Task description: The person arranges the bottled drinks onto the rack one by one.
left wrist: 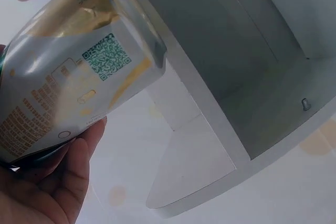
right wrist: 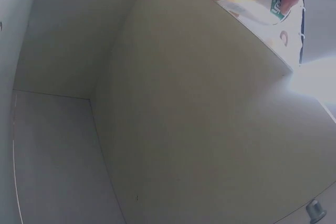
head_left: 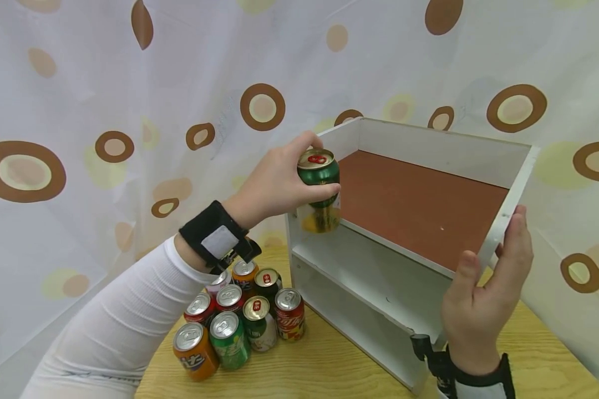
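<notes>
Wood desk [head_left: 339, 366] is carrying shelf [head_left: 419, 205] and clustered cans [head_left: 224, 324] | my left grip [head_left: 284, 177] is pinching a can [head_left: 319, 175] by its upper half, upright near shelf's upper left corner, probably leaving its base free | my right grip [head_left: 486, 299] is clasping shelf's right side, likely steadying it

Spotted sheet [head_left: 289, 44] behind wooden table [head_left: 324, 371]

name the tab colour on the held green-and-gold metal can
The small metal tab is red, clearest in the head view.
</notes>
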Available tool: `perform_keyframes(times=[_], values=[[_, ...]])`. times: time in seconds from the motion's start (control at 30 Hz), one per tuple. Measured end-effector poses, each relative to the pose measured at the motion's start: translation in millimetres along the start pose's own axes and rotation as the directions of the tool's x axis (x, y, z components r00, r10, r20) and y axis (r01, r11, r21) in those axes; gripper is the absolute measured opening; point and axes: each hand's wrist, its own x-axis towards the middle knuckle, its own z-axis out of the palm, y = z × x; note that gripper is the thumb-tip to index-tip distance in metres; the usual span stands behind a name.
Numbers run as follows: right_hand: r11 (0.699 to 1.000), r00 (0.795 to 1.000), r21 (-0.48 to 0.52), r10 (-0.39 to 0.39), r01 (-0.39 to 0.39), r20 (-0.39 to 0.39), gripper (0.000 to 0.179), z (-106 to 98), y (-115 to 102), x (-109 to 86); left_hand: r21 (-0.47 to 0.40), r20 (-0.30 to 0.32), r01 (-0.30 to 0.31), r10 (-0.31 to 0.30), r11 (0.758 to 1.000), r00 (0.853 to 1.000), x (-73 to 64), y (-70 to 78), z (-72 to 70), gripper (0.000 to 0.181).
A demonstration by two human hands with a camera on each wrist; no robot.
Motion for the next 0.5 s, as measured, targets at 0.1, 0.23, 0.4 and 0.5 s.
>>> perform_keyframes(times=[0.1,0.23,0.4,0.5], values=[[1.000,1.000,-0.002,0.000,0.000,0.002,0.069,0,1,0.0,0.005,-0.020,0.000,0.000,1.000,1.000,3.5,-0.5,0.6,0.053],[1.000,1.000,-0.008,-0.001,0.001,0.005,0.068,-1,2,-0.2,0.007,-0.044,-0.006,0.006,1.000,0.999,7.9,-1.8,2.8,0.053],[1.000,1.000,-0.017,-0.005,0.005,0.016,0.068,-1,2,-0.1,-0.007,-0.058,0.003,-0.004,1.000,0.998,12.8,-3.6,6.8,0.053],[1.000,1.000,-0.022,-0.005,0.005,0.020,0.069,-1,2,0.4,-0.017,-0.064,0.021,-0.022,1.000,0.998,15.5,-3.5,9.3,0.054]])
